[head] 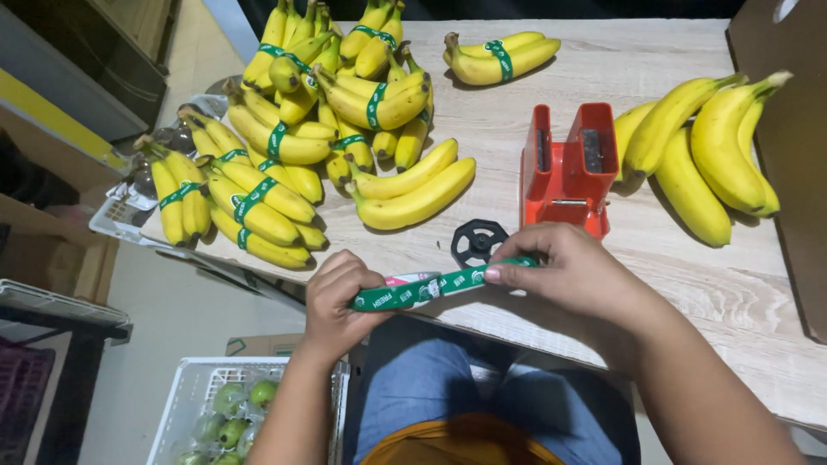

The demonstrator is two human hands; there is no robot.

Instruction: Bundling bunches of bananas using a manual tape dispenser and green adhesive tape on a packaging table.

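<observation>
Bananas (301, 138) were yellow, banded green. Strip (431, 288) was green with white print. Dispenser (568, 168) was red; small wheel (478, 241) black. Bench (689, 267) was pale wood-grain.

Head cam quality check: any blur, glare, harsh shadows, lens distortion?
Head view: sharp on the green band, left hand and right hand; soft even light, short shadows under the bananas and red dispenser; no glare on the wooden table; wide-angle bending toward the edges.
</observation>
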